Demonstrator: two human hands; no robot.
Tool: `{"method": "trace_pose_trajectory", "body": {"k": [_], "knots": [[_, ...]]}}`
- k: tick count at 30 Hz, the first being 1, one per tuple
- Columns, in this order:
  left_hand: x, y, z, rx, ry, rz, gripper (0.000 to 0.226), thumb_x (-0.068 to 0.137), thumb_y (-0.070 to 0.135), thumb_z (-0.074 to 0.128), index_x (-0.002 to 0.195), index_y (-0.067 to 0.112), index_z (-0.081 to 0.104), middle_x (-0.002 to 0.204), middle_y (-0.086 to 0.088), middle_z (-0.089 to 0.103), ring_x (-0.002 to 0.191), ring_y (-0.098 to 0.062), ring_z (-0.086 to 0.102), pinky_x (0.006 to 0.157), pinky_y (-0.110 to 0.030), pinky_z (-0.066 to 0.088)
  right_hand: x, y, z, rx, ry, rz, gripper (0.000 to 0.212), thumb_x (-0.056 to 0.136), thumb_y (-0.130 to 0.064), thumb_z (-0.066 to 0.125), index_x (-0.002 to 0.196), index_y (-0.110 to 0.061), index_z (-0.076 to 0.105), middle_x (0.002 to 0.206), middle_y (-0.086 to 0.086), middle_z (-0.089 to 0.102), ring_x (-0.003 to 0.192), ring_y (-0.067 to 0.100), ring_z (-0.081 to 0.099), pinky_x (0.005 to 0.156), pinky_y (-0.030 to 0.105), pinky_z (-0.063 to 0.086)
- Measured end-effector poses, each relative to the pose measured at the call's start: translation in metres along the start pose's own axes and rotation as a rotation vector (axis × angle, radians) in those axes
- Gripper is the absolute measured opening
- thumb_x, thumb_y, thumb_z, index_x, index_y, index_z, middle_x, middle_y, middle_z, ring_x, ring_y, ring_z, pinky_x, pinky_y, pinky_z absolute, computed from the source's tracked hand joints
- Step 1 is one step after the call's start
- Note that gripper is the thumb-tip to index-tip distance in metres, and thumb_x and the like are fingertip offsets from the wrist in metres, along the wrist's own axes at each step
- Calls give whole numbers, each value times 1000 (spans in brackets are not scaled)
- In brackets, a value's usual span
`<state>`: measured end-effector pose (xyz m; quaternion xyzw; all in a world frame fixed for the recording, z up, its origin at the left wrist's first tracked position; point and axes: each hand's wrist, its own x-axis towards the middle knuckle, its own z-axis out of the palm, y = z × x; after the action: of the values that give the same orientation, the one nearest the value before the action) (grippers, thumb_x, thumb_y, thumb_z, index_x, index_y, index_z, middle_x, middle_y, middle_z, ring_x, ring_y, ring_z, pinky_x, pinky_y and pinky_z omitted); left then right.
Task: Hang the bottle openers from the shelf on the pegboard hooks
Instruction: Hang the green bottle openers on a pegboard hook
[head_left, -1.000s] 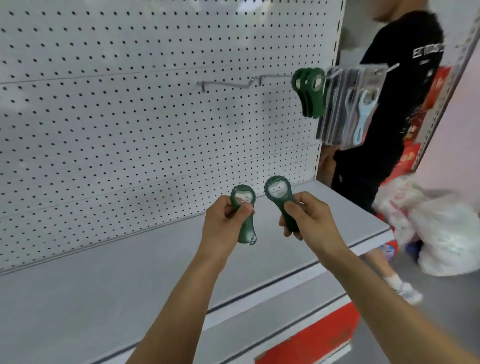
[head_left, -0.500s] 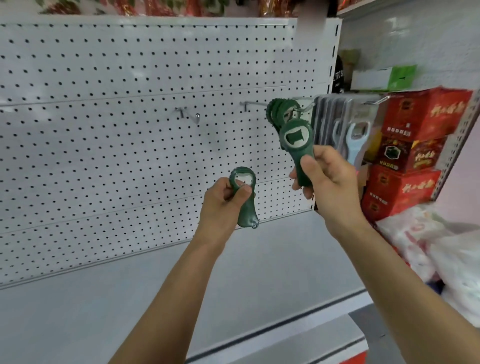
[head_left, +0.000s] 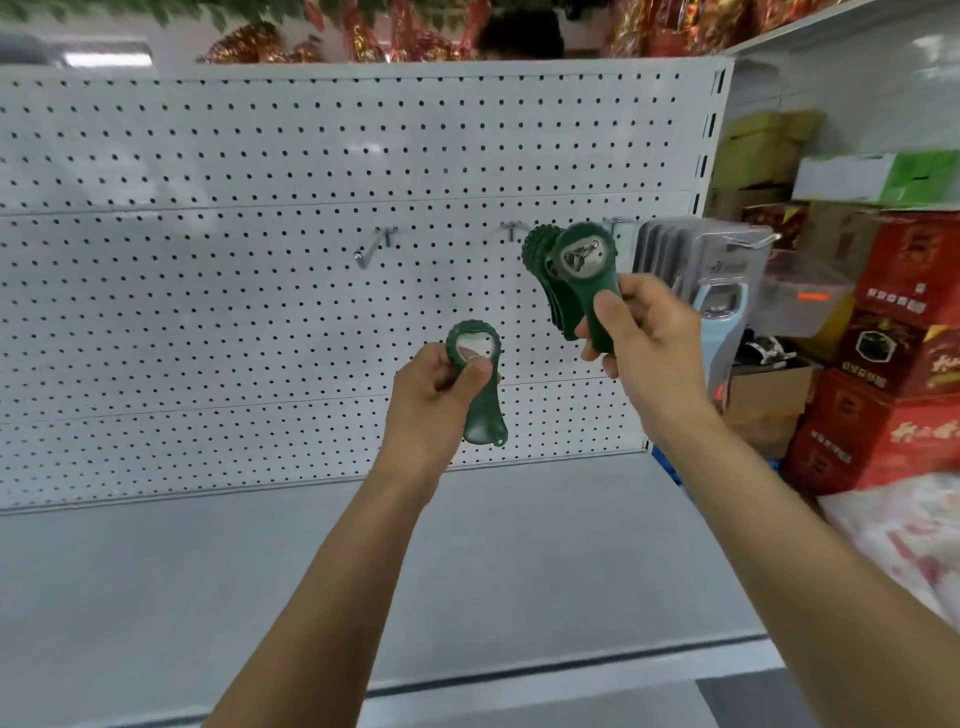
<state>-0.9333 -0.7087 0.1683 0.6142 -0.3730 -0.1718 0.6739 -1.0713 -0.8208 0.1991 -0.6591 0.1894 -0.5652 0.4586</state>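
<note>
Our right hand (head_left: 647, 338) grips green opener (head_left: 589, 280) by handle, so head ring meets middle hook (head_left: 511, 228), beside hung openers (head_left: 543, 270). Left hand (head_left: 441, 384) grips spare opener (head_left: 478, 384) low, waiting.

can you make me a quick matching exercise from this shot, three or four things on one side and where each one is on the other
Things:
1. opener in left hand
2. opener in right hand
3. bare hook
4. blue openers in clear packs

Places:
A. raised at the hook with the hung green openers
B. rightmost hook
C. held low, in front of the pegboard
D. pegboard, left of the green openers

Pairs: 1-C, 2-A, 3-D, 4-B
</note>
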Motion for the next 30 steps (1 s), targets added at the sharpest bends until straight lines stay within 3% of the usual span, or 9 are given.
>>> {"method": "trace_pose_trajectory", "body": {"k": [6, 10, 16, 22, 25, 30], "knots": [[-6, 2, 6, -8, 40, -8, 11, 95, 16, 59, 100, 7, 61, 91, -4, 74, 89, -17, 71, 91, -51, 54, 12, 12, 0, -23, -77, 59, 13, 97, -6, 50, 105, -2, 60, 72, 12, 62, 50, 9, 54, 44, 13, 39], [-7, 3, 6, -3, 66, -3, 11, 95, 18, 58, 99, 9, 62, 96, -10, 73, 96, -27, 69, 90, -56, 52, 23, 17, 4, -28, -85, 91, 11, 97, -6, 50, 99, -6, 61, 69, 9, 63, 51, 17, 52, 43, 14, 39], [-8, 7, 4, -8, 66, -13, 10, 96, 16, 57, 99, 8, 61, 90, -2, 75, 90, -18, 71, 90, -52, 54, 33, 23, 10, -51, -82, 135, 12, 98, -9, 49, 99, -5, 61, 68, 7, 62, 51, 15, 52, 43, 15, 39], [-10, 10, 5, -19, 83, -11, 12, 94, 17, 60, 97, 6, 61, 98, -17, 72, 97, -35, 67, 88, -58, 51, 29, 31, 12, -101, -73, 309, 15, 96, -21, 54, 101, -8, 60, 72, 6, 65, 52, 13, 55, 44, 25, 41], [-13, 10, 8, -9, 85, 1, 9, 93, 16, 62, 91, 8, 59, 95, -23, 69, 87, -33, 66, 86, -57, 53, 10, 35, 11, -189, -152, 479, 22, 97, -27, 53, 108, -8, 58, 80, 7, 69, 60, 16, 58, 50, 26, 45], [-20, 10, 16, -16, 82, 33, 11, 91, 11, 63, 98, 3, 58, 90, -16, 72, 88, -29, 70, 80, -46, 59, -31, 18, 19, -27, -272, 414, 33, 98, -35, 48, 98, -7, 65, 89, 8, 73, 79, 22, 69, 69, 35, 55]]}}
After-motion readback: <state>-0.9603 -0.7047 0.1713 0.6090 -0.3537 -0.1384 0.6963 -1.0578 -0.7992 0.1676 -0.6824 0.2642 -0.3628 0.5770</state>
